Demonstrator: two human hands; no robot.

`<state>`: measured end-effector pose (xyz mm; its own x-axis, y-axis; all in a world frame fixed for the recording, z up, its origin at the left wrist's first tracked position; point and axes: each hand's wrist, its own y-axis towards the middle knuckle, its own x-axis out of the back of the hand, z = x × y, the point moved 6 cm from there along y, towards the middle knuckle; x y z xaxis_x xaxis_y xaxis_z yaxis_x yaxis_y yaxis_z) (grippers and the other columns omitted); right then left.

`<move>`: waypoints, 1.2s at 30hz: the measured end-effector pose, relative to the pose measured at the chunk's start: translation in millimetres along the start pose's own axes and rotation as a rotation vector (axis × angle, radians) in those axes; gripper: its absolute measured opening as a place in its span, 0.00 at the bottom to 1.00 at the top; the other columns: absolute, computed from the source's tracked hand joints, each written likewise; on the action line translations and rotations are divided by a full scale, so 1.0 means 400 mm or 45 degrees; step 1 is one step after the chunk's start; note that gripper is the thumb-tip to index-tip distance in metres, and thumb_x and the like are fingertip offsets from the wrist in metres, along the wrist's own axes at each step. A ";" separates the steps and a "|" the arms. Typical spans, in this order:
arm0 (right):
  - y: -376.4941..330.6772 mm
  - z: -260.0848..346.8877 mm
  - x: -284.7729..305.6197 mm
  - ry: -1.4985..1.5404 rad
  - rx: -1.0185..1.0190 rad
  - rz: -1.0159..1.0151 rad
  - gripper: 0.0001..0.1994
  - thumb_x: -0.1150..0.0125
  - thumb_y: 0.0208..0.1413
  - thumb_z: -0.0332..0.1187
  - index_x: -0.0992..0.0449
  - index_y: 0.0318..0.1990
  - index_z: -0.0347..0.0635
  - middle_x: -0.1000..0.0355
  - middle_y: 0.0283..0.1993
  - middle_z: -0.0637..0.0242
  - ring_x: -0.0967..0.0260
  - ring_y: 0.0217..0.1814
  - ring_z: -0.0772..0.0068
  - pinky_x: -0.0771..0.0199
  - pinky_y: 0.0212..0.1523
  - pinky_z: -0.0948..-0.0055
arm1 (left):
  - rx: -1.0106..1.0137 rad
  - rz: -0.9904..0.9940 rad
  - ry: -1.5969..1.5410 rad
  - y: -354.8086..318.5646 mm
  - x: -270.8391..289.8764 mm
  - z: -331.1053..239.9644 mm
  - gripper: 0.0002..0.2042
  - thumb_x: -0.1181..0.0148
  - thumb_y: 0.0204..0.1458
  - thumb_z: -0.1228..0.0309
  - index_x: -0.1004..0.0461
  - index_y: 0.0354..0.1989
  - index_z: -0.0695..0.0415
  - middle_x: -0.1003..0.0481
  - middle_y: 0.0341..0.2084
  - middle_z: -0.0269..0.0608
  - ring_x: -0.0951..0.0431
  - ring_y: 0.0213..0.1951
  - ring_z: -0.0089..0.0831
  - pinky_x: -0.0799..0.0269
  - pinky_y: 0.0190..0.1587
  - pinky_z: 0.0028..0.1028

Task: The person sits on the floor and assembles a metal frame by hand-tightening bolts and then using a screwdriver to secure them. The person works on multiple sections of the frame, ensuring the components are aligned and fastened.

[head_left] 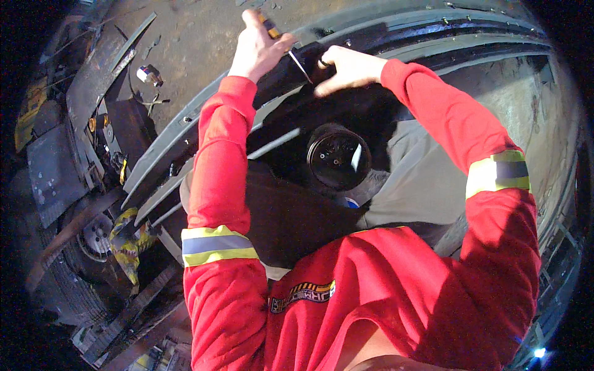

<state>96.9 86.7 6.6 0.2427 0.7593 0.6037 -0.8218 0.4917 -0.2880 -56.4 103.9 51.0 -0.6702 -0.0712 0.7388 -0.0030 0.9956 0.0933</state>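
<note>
Steel screwdriver (291, 52) clamped in left hand (257, 49); right hand (346, 68) pinches black rim edge (284, 77)

Arms: both stretched forward and upward from the lower edge, in red sleeves with reflective yellow-and-grey bands on the upper arms.
Left hand (257, 49): raised highest, fist closed, thumb up, back of hand toward the camera.
Right hand (348, 68): just beside the left, fingers curled, pointing left, wrist bent inward.
Hands: near each other, apart.
</note>
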 end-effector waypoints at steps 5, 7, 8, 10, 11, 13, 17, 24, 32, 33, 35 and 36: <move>0.070 -0.096 -0.045 0.077 -0.273 -0.203 0.16 0.38 0.49 0.39 0.24 0.37 0.33 0.25 0.33 0.54 0.31 0.37 0.69 0.34 0.43 0.66 | 0.010 -0.047 -0.016 0.000 -0.010 -0.013 0.32 0.34 0.38 0.62 0.47 0.46 0.62 0.28 0.28 0.58 0.24 0.31 0.48 0.28 0.36 0.39; 0.085 -0.127 -0.069 0.114 -0.305 -0.201 0.14 0.39 0.47 0.33 0.24 0.41 0.35 0.24 0.36 0.54 0.29 0.40 0.70 0.33 0.45 0.67 | -0.056 -0.068 -0.131 0.005 -0.017 -0.014 0.32 0.35 0.38 0.63 0.47 0.47 0.63 0.28 0.27 0.57 0.25 0.30 0.48 0.29 0.36 0.38; 0.087 -0.117 -0.070 0.126 -0.295 -0.183 0.14 0.39 0.47 0.32 0.24 0.41 0.35 0.24 0.36 0.55 0.29 0.40 0.70 0.33 0.45 0.67 | -0.060 -0.085 -0.188 0.005 -0.016 -0.002 0.31 0.35 0.38 0.64 0.47 0.47 0.63 0.29 0.26 0.56 0.25 0.29 0.47 0.29 0.35 0.38; 0.089 -0.098 -0.069 0.149 -0.276 -0.149 0.13 0.40 0.47 0.31 0.23 0.41 0.35 0.24 0.36 0.56 0.29 0.39 0.71 0.33 0.45 0.67 | -0.055 -0.122 -0.238 -0.001 -0.015 0.022 0.31 0.36 0.38 0.64 0.46 0.47 0.62 0.29 0.25 0.54 0.26 0.28 0.47 0.29 0.34 0.38; 0.088 -0.101 -0.069 0.142 -0.263 -0.145 0.13 0.39 0.47 0.31 0.23 0.40 0.35 0.23 0.35 0.56 0.29 0.39 0.71 0.33 0.44 0.68 | -0.052 -0.135 -0.237 -0.001 -0.019 0.020 0.30 0.36 0.38 0.64 0.46 0.46 0.62 0.29 0.24 0.54 0.26 0.27 0.46 0.29 0.34 0.38; 0.086 -0.105 -0.069 0.129 -0.235 -0.135 0.12 0.39 0.47 0.31 0.22 0.38 0.35 0.23 0.34 0.57 0.29 0.37 0.72 0.33 0.44 0.68 | -0.027 -0.225 -0.193 -0.008 -0.026 0.016 0.29 0.36 0.38 0.64 0.45 0.45 0.62 0.30 0.24 0.53 0.26 0.26 0.46 0.29 0.33 0.38; 0.073 -0.106 -0.073 0.212 -0.209 -0.095 0.12 0.37 0.46 0.32 0.21 0.37 0.35 0.23 0.33 0.57 0.30 0.35 0.71 0.33 0.42 0.70 | 0.007 -0.453 -0.075 -0.032 -0.024 -0.015 0.28 0.36 0.37 0.65 0.44 0.44 0.61 0.29 0.23 0.52 0.26 0.25 0.45 0.29 0.31 0.38; 0.080 -0.109 -0.068 0.127 -0.186 -0.135 0.15 0.34 0.43 0.36 0.21 0.37 0.37 0.24 0.31 0.56 0.29 0.33 0.70 0.32 0.38 0.70 | -0.062 -0.482 -0.148 -0.044 -0.013 -0.033 0.28 0.36 0.37 0.66 0.44 0.44 0.60 0.29 0.26 0.57 0.25 0.28 0.51 0.29 0.32 0.41; 0.079 -0.094 -0.053 0.245 -0.022 -0.355 0.10 0.44 0.35 0.27 0.31 0.23 0.25 0.31 0.23 0.45 0.30 0.25 0.58 0.32 0.27 0.62 | -0.116 -0.487 0.041 -0.038 -0.014 -0.037 0.28 0.37 0.37 0.64 0.46 0.42 0.63 0.28 0.23 0.59 0.25 0.28 0.58 0.29 0.31 0.44; 0.080 -0.099 -0.055 0.254 -0.037 -0.365 0.09 0.44 0.35 0.26 0.31 0.23 0.25 0.31 0.23 0.45 0.30 0.25 0.57 0.32 0.27 0.62 | -0.061 -0.478 0.098 -0.036 -0.017 -0.035 0.28 0.37 0.37 0.64 0.46 0.42 0.63 0.27 0.23 0.59 0.25 0.28 0.59 0.29 0.32 0.44; 0.073 -0.092 -0.050 0.131 -0.087 -0.325 0.07 0.46 0.36 0.25 0.31 0.22 0.27 0.29 0.25 0.46 0.30 0.28 0.57 0.31 0.30 0.63 | 0.053 -0.465 0.213 -0.035 -0.023 -0.042 0.27 0.37 0.38 0.64 0.46 0.41 0.63 0.27 0.22 0.58 0.25 0.27 0.60 0.28 0.32 0.45; 0.071 -0.093 -0.045 0.093 -0.109 -0.354 0.10 0.41 0.38 0.30 0.28 0.26 0.30 0.28 0.27 0.50 0.29 0.30 0.61 0.31 0.33 0.64 | 0.108 -0.453 0.284 -0.035 -0.023 -0.049 0.27 0.38 0.38 0.64 0.46 0.40 0.63 0.27 0.22 0.58 0.25 0.27 0.60 0.28 0.32 0.45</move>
<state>88.3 102.6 -40.1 0.4911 0.6178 0.6141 -0.6731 0.7167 -0.1827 -35.8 89.3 56.2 -0.4396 -0.4129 0.7977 -0.2724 0.9075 0.3196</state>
